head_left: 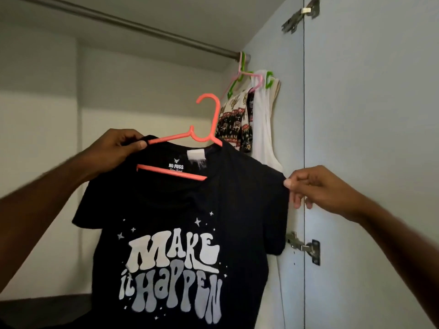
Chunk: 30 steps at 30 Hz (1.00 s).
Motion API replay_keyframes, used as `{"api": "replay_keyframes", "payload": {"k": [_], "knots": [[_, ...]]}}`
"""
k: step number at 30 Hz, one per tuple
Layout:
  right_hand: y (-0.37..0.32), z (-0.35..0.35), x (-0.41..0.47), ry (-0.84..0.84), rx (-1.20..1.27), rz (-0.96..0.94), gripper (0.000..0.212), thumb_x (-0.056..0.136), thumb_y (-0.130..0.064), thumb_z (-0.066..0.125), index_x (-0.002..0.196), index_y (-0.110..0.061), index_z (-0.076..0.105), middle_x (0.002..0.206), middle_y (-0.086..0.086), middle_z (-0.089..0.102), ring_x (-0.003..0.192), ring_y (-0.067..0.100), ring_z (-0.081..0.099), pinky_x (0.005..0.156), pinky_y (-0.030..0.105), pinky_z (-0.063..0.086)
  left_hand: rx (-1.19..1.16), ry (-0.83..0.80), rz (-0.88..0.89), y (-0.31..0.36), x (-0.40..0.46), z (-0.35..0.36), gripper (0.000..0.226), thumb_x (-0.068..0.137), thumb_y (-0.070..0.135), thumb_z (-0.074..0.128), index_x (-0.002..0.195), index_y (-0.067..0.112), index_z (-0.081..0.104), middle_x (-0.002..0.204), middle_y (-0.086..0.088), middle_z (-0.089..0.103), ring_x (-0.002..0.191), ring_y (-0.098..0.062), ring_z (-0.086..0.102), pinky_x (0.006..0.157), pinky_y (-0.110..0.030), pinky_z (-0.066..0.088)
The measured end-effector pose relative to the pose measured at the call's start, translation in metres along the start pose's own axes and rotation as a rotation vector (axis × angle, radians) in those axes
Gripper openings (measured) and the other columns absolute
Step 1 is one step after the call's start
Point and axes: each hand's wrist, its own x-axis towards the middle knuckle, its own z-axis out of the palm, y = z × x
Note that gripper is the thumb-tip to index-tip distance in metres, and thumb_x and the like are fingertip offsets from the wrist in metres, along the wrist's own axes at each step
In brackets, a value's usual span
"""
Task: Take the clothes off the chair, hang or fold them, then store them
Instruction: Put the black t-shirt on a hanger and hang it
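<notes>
A black T-shirt (pixel 237 198) with white "MAKE it HAPPEN" lettering hangs on a coral plastic hanger (pixel 206 119), held up inside an open wardrobe. My left hand (pixel 116 150) grips the shirt's left shoulder together with the hanger's arm. My right hand (pixel 318 188) pinches the edge of the shirt's right sleeve between thumb and fingers. The hanger's hook is free in the air, below the metal rail (pixel 133 26).
At the rail's right end hang a patterned garment (pixel 234 122) and a white top (pixel 263 129) on pink and green hangers. The open wardrobe door (pixel 370 138) with hinges stands at the right. A dark surface (pixel 42 309) lies at the bottom left.
</notes>
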Motion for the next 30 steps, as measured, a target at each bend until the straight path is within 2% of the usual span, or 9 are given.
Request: {"api": "replay_keyframes", "payload": {"k": [3,6,8,10,12,19,21,25,30], "knots": [[0.020,-0.008,0.015,-0.105,-0.097,0.010,0.038,0.101,-0.024,0.060,0.067,-0.007,0.068,0.062,0.010,0.068,0.056,0.024,0.064,0.057,0.027,0.052,-0.012,-0.005,0.011,-0.004,0.013,0.002,0.014,0.101,0.015,0.059,0.095,0.013,0.072,0.081,0.001,0.070,0.073,-0.007,0.064,0.073,-0.028,0.049],[0.034,-0.023,0.020,-0.313,-0.159,0.189,0.021,0.100,-0.014,0.062,0.082,-0.009,0.071,0.077,0.011,0.073,0.070,0.031,0.072,0.059,0.032,0.056,0.014,-0.035,0.019,-0.006,0.025,-0.001,0.013,0.101,0.016,0.060,0.097,0.015,0.073,0.089,-0.004,0.072,0.082,-0.011,0.066,0.079,-0.030,0.049],[0.032,-0.026,0.027,-0.155,-0.121,0.183,0.012,0.100,-0.029,0.062,0.097,-0.022,0.072,0.092,0.000,0.075,0.085,0.023,0.074,0.068,0.039,0.062,0.012,-0.044,0.036,-0.004,0.034,0.000,0.013,0.100,0.016,0.060,0.096,0.016,0.073,0.088,-0.001,0.072,0.083,-0.011,0.065,0.079,-0.028,0.048],[0.021,-0.022,0.041,0.004,-0.046,0.143,0.032,0.095,-0.058,0.050,0.112,-0.036,0.067,0.103,-0.014,0.073,0.094,0.013,0.072,0.076,0.039,0.063,0.007,-0.031,0.058,-0.001,0.046,0.002,0.014,0.101,0.017,0.060,0.096,0.017,0.073,0.086,0.002,0.071,0.082,-0.011,0.064,0.078,-0.028,0.048],[0.006,-0.008,0.052,0.006,-0.076,0.074,0.040,0.091,-0.067,0.042,0.115,-0.041,0.063,0.105,-0.020,0.069,0.099,0.008,0.068,0.083,0.033,0.058,-0.005,-0.027,0.070,0.000,0.057,0.006,0.014,0.101,0.018,0.060,0.097,0.016,0.072,0.086,0.002,0.070,0.083,-0.012,0.064,0.078,-0.028,0.048],[-0.032,-0.005,0.105,0.280,-0.269,-0.060,0.034,0.105,-0.039,0.049,0.080,-0.024,0.067,0.073,-0.006,0.066,0.070,0.013,0.064,0.065,0.026,0.046,-0.095,0.010,0.014,0.003,0.107,0.012,0.039,0.108,0.030,0.045,0.085,0.010,0.069,0.079,0.002,0.063,0.074,-0.011,0.056,0.070,-0.024,0.043],[-0.046,-0.014,0.122,0.320,-0.376,-0.065,0.034,0.105,-0.038,0.050,0.075,-0.028,0.063,0.071,-0.005,0.064,0.068,0.012,0.061,0.062,0.024,0.042,-0.047,-0.051,-0.021,-0.002,0.129,0.012,0.044,0.109,0.039,0.038,0.107,0.016,0.075,0.102,0.004,0.072,0.095,-0.011,0.065,0.085,-0.026,0.047],[-0.075,-0.040,0.164,0.413,-0.659,-0.054,0.039,0.104,-0.034,0.053,0.066,-0.024,0.053,0.066,-0.003,0.054,0.065,0.019,0.054,0.062,0.031,0.036,0.083,0.007,-0.022,-0.014,0.169,0.011,0.060,0.101,0.063,0.033,0.140,0.024,0.057,0.140,0.001,0.059,0.133,-0.023,0.050,0.116,-0.048,0.033],[-0.099,-0.068,0.215,0.576,-0.727,0.091,0.039,0.104,-0.038,0.054,0.074,-0.014,0.059,0.069,0.001,0.054,0.066,0.020,0.053,0.070,0.031,0.039,0.430,0.079,0.112,-0.020,0.210,0.019,0.040,0.101,0.056,0.045,0.125,0.028,0.058,0.123,0.005,0.065,0.123,-0.025,0.054,0.103,-0.049,0.029]]}}
